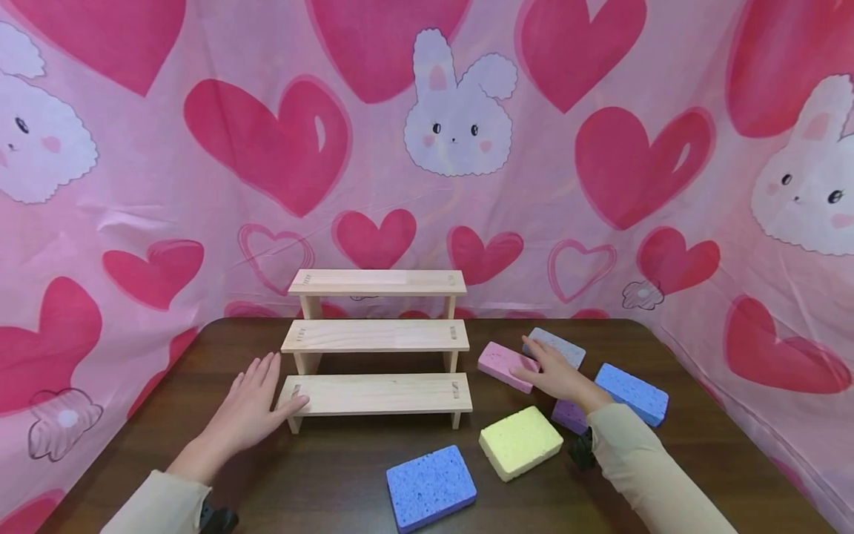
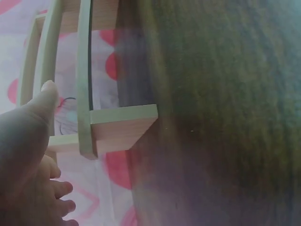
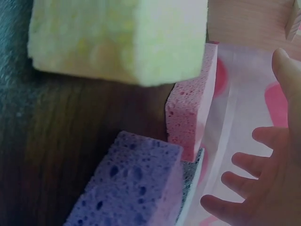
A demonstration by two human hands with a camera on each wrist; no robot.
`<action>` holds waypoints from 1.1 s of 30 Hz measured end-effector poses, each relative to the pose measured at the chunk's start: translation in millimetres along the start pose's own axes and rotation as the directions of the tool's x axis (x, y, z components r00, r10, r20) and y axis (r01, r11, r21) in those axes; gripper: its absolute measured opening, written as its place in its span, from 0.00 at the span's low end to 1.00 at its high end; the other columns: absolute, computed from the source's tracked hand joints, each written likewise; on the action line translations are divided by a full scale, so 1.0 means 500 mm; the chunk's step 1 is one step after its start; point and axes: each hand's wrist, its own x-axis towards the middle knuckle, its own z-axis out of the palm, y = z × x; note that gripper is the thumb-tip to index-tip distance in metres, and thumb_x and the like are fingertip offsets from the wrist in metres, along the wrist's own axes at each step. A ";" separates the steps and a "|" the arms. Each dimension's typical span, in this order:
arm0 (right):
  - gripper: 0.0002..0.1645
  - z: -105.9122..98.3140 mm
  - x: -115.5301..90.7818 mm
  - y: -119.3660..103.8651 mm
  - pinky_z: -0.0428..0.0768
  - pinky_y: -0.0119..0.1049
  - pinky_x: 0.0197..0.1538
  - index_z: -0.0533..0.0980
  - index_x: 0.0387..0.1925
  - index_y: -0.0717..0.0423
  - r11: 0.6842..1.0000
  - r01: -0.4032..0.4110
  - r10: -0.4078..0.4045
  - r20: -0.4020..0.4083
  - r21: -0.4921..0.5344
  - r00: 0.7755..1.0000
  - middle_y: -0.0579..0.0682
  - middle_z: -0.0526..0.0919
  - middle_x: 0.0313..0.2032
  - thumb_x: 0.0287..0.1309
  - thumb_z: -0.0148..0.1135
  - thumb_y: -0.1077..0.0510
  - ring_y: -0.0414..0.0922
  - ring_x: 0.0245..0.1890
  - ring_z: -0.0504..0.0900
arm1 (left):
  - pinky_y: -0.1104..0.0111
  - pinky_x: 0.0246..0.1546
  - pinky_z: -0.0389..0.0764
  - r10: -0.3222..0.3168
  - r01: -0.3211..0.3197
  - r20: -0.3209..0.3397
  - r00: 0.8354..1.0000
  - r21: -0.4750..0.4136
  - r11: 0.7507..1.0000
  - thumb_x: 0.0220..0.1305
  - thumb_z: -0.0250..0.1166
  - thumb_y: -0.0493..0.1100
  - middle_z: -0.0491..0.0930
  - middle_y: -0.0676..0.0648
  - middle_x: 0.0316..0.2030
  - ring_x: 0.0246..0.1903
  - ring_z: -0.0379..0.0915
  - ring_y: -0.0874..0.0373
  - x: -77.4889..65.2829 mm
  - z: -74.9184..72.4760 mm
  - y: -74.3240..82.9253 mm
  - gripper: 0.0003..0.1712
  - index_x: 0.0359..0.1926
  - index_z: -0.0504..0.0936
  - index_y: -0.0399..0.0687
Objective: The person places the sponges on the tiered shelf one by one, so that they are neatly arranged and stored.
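A pale three-tier wooden step shelf [image 1: 376, 335] stands at the back of the table. My left hand [image 1: 248, 406] is beside its left end, fingers extended, with the thumb overlapping the lowest step in the head view. On the right, my right hand [image 1: 555, 375] hovers over a group of sponges with fingers spread and nothing gripped. Under its thumb side lies a pink sponge [image 1: 499, 363], and a pale blue-grey sponge [image 1: 564, 347] is just behind the fingers. A purple sponge [image 1: 567, 415] is partly hidden beneath the wrist; the right wrist view shows its pitted side [image 3: 131, 179].
To the right of my right wrist lies a blue sponge [image 1: 632, 393]. A yellow sponge [image 1: 520, 443] and another blue sponge [image 1: 431, 486] are nearer the front of the dark wooden table [image 1: 320, 482]. Pink heart-and-rabbit fabric [image 1: 373, 163] hangs behind and along both sides.
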 end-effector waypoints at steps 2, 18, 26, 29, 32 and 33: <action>0.48 0.002 0.000 0.004 0.52 0.68 0.57 0.50 0.67 0.68 1.000 0.011 -0.011 0.003 0.008 1.000 0.74 0.52 0.63 0.59 0.55 0.41 0.70 0.63 0.49 | 0.39 0.58 0.45 0.002 -0.002 0.015 1.000 -0.004 1.000 0.55 0.57 0.69 0.51 0.24 0.63 0.62 0.42 0.29 0.000 0.003 -0.001 0.58 0.64 0.51 0.22; 0.48 0.016 0.000 0.036 0.55 0.66 0.57 0.52 0.66 0.69 1.000 0.005 -0.005 0.035 -0.003 0.999 0.72 0.56 0.62 0.57 0.59 0.43 0.69 0.62 0.52 | 0.43 0.59 0.49 0.086 -0.086 0.031 0.996 -0.004 0.996 0.56 0.59 0.65 0.55 0.25 0.62 0.62 0.48 0.32 -0.015 0.017 -0.003 0.53 0.62 0.57 0.21; 0.49 0.022 -0.001 0.038 0.57 0.64 0.57 0.55 0.65 0.69 1.000 0.009 -0.010 0.043 0.009 0.999 0.72 0.57 0.62 0.54 0.63 0.44 0.68 0.61 0.55 | 0.42 0.58 0.51 0.136 -0.136 0.012 0.991 -0.040 0.990 0.56 0.63 0.58 0.57 0.27 0.62 0.62 0.50 0.33 -0.022 0.020 -0.011 0.47 0.62 0.59 0.23; 0.47 0.022 -0.001 0.041 0.57 0.63 0.58 0.58 0.63 0.71 1.000 0.018 -0.018 0.041 -0.007 0.999 0.72 0.59 0.61 0.53 0.65 0.45 0.67 0.61 0.57 | 0.42 0.58 0.52 0.157 -0.157 0.003 0.988 -0.045 0.987 0.56 0.65 0.55 0.58 0.27 0.61 0.61 0.51 0.32 -0.021 0.021 -0.013 0.46 0.61 0.60 0.23; 0.44 0.024 0.000 0.045 0.58 0.61 0.58 0.61 0.61 0.72 0.999 0.031 -0.030 0.039 -0.019 0.999 0.72 0.62 0.59 0.52 0.66 0.48 0.67 0.60 0.59 | 0.42 0.57 0.52 0.167 -0.167 0.002 0.986 -0.048 0.985 0.56 0.65 0.53 0.59 0.27 0.61 0.61 0.52 0.32 -0.020 0.022 -0.013 0.44 0.61 0.62 0.24; 0.43 0.025 0.001 0.047 0.59 0.61 0.58 0.62 0.60 0.72 0.999 0.037 -0.036 0.038 -0.027 0.999 0.72 0.63 0.59 0.52 0.66 0.48 0.67 0.60 0.59 | 0.42 0.58 0.52 0.167 -0.167 0.003 0.986 -0.046 0.985 0.56 0.65 0.53 0.60 0.28 0.61 0.61 0.52 0.32 -0.020 0.023 -0.013 0.43 0.61 0.62 0.24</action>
